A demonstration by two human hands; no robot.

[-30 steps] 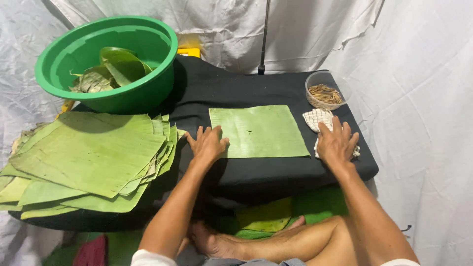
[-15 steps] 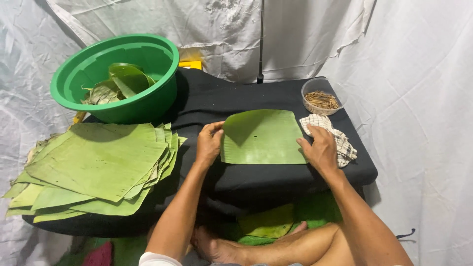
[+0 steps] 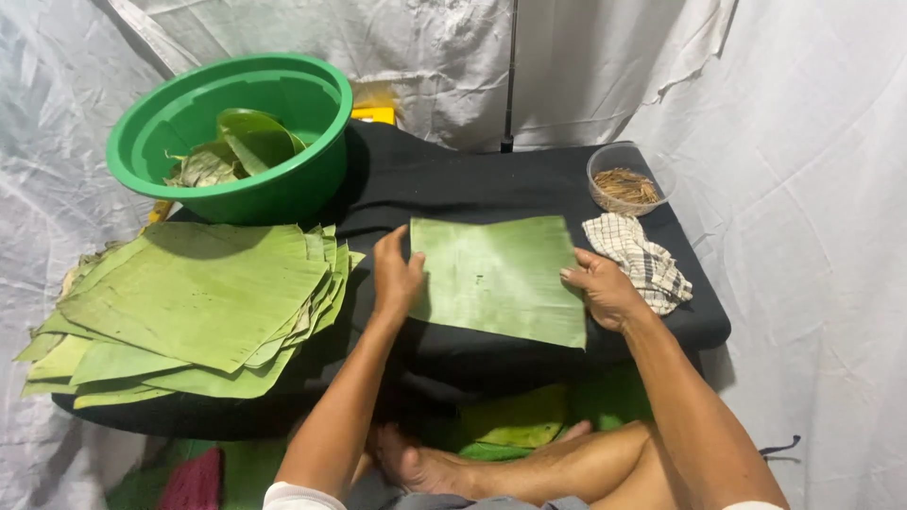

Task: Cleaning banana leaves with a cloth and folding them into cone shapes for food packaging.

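A squarish green banana leaf piece [image 3: 496, 279] lies over the black-covered table [image 3: 453, 179] in front of me. My left hand [image 3: 397, 276] grips its left edge, thumb on top. On the other side, my right hand [image 3: 605, 291] holds the right edge. The near edge of the leaf looks slightly raised off the cloth. A thick stack of similar leaf pieces [image 3: 198, 293] sits just left of my left hand.
A green plastic basin [image 3: 274, 198] with leaf scraps stands at the back left. A clear bowl [image 3: 605, 156] of thin brown sticks is at the back right, with a checked cloth [image 3: 642, 260] beside it. White sheeting surrounds the table; my crossed legs [image 3: 529, 467] are below it.
My right hand left the checked cloth and took the leaf's right edge. Both hands lifted and turned the leaf; it curled briefly and is now spread flat, shifted toward me.
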